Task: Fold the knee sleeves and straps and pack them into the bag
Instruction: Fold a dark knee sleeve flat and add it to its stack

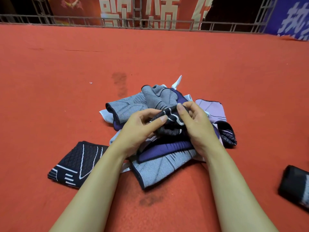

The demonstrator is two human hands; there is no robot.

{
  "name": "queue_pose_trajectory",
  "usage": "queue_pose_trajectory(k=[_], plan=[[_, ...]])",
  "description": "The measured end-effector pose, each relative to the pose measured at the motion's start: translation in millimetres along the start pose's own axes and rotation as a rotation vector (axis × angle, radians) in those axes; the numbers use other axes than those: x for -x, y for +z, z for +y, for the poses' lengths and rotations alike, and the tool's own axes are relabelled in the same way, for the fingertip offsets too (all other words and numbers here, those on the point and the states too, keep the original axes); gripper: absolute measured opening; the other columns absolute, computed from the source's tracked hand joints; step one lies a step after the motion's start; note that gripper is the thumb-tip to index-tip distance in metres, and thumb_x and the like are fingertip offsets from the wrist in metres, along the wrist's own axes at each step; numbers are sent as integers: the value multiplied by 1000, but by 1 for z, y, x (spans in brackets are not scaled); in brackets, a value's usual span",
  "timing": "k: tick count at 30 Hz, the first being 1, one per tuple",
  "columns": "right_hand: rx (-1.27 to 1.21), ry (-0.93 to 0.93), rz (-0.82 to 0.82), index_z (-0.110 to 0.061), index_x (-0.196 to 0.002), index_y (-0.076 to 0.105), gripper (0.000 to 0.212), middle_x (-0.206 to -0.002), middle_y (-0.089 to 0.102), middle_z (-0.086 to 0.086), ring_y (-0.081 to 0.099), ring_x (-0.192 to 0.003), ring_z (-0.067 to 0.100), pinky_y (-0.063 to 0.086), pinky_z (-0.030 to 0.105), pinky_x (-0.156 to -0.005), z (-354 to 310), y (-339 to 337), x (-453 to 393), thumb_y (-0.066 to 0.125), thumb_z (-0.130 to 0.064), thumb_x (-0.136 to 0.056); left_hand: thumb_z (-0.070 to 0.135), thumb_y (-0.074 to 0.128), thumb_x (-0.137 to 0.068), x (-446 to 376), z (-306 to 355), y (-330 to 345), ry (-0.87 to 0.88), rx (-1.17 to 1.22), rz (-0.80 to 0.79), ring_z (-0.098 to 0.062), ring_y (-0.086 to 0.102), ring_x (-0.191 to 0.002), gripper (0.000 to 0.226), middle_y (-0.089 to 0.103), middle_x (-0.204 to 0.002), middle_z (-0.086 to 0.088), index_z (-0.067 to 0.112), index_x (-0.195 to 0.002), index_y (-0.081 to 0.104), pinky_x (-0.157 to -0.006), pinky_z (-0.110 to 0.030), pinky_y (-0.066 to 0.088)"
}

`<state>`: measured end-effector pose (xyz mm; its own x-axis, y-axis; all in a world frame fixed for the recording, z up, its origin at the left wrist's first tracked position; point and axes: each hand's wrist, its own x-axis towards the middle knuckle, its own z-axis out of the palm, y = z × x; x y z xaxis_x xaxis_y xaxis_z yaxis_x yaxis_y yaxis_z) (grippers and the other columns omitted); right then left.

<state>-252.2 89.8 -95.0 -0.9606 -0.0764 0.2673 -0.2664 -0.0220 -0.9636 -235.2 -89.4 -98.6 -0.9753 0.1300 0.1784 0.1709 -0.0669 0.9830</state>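
Note:
A heap of knee sleeves lies on the red carpet [150,56]: grey ones [127,106], a purple one [167,148], a pink one [212,109] and a larger grey striped one [160,169] at the front. Above the heap, a black knee sleeve with white lines [172,121] is held between both hands. My left hand [142,129] pinches its left edge with thumb and fingers. My right hand [195,124] grips its right side with curled fingers. A second black sleeve [76,163] lies flat to the left of the heap. No bag is clearly visible.
A dark folded item [296,186] lies at the right edge of the carpet. A metal railing [150,22] with red and blue banners runs along the far edge. Dark stains mark the carpet before and behind the heap.

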Motion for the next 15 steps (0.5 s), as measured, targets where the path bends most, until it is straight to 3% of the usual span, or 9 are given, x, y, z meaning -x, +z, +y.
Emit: queue_pose_trajectory(k=[2, 4, 6, 9, 13, 15], plan=[[-8, -4, -31, -20, -97, 63, 27, -90, 66, 5, 59, -85, 17, 46, 42, -82, -1, -3, 2, 63, -46, -98, 39, 71, -95, -1, -3, 2, 4, 30, 45, -32, 55, -85, 32, 71, -95, -18, 9, -104, 74, -71, -47, 40], [-16, 0, -87, -16, -100, 62, 21, -92, 68, 6, 61, -86, 17, 47, 39, -83, -2, -7, 3, 57, -35, -105, 48, 64, -99, -2, -3, 4, -30, 101, 88, -39, 54, -88, 45, 70, -99, -29, 4, -104, 74, -74, -54, 40], [-26, 2, -180, -16, -99, 61, 20, -91, 70, 4, 63, -85, 14, 49, 32, -81, -5, -10, 4, 50, -31, -108, 44, 54, -106, -3, -2, 5, -72, 153, 117, -39, 64, -88, 49, 71, -100, -32, -2, -106, 72, -74, -46, 52], [-103, 48, -318, -13, -101, 59, 21, -93, 70, 5, 64, -84, 15, 50, 28, -79, -8, -9, 5, 50, -30, -108, 34, 44, -110, -4, 1, 5, -143, 261, 87, -25, 74, -82, 49, 76, -98, -22, -7, -111, 70, -73, -29, 62], [-192, 174, -471, -9, -108, 60, 36, -94, 60, 16, 59, -83, 16, 50, 27, -77, -12, -11, 5, 56, -43, -98, 35, 48, -109, -6, 5, 3, -220, 398, 76, -32, 74, -99, 52, 74, -112, -27, -13, -119, 64, -92, -38, 61], [-62, 196, -553, -12, -117, 62, 54, -105, 70, 15, 66, -95, 19, 55, 29, -85, -19, -15, 6, 66, -58, -88, 34, 47, -110, -4, 7, 4, -205, 389, 73, -29, 75, -88, 49, 76, -101, -25, -11, -112, 65, -82, -35, 64]])
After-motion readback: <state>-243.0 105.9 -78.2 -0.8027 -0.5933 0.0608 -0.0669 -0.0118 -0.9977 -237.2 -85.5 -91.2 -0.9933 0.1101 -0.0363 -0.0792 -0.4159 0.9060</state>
